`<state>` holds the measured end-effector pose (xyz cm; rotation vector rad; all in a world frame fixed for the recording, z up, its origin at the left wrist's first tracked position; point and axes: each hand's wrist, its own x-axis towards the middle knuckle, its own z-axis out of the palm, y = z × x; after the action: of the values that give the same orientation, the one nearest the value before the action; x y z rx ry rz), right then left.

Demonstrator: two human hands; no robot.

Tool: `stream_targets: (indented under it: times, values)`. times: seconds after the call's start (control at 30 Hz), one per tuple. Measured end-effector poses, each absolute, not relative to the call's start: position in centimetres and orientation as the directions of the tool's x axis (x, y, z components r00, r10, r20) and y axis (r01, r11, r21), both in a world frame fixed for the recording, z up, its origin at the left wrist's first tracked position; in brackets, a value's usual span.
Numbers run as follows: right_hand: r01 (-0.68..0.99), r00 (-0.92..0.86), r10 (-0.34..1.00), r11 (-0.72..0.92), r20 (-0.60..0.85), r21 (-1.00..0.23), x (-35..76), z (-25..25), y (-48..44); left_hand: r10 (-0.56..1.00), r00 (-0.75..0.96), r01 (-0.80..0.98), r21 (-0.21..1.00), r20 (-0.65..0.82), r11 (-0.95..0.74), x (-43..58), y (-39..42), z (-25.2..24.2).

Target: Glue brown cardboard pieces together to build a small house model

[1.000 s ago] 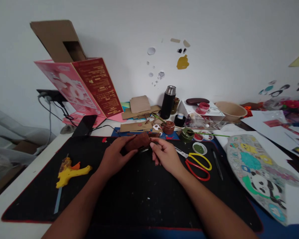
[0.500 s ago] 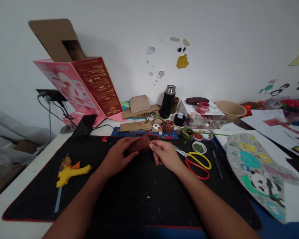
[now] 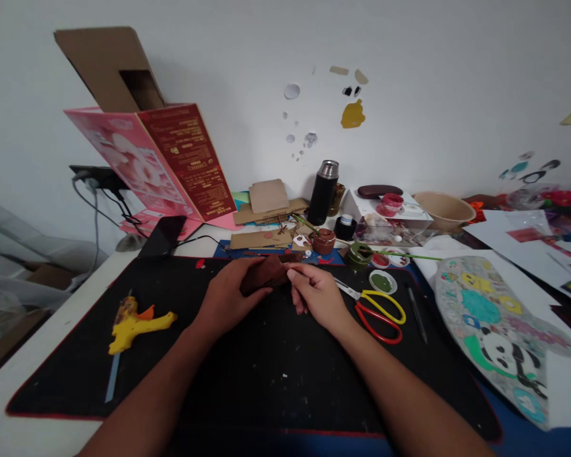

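Item 1: brown piece, apparently folded or bent; it is sitting between both hands, near the far edge of the black mat. Whether it is touching the mat is impossible to tell.

Item 2: left hand. Its grip is wrapping around the piece's left end, thumb along the near side.

Item 3: right hand. Its grip is pinching the piece's right end between thumb and finger.

Condition of work: the visible faces are showing brown colour throughout, so colouring looks done there; shaping or pressing by hand seems to be in progress. The underside is hiding from view, so what is remaining there cannot be told.

Accessories, all unheld: yellow glue gun, lying on the mat at left; scissors, lying just beside the right hand; green jar and brown jar, standing beyond the hands; cardboard pieces, lying stacked near the wall. The white table is carrying the lot.
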<state>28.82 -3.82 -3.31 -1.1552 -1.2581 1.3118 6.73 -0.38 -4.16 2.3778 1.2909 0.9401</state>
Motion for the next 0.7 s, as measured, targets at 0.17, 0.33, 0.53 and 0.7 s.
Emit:
stream_targets:
  times: [0.17,0.33,0.53,0.7]
  values:
    - [-0.073,0.021,0.998,0.053,0.051,-0.996,29.2,-2.7,-3.7,0.896,0.257,0.6,0.668,0.361,-0.441,6.4,-0.1,-4.0]
    - [-0.125,0.001,0.999,0.052,0.053,-0.991,29.2,-3.5,-3.2,0.92,0.246,0.562,0.728,0.306,-0.393,6.4,0.0,-3.9]
    - [-0.166,0.015,0.999,0.038,0.036,-0.985,29.2,-4.1,-2.8,0.918,0.263,0.534,0.748,0.296,-0.394,6.4,-0.1,-3.8]
    - [-0.199,0.022,1.0,0.025,0.021,-0.98,29.5,-4.1,-2.5,0.89,0.323,0.538,0.71,0.323,-0.453,6.4,-0.2,-3.6]
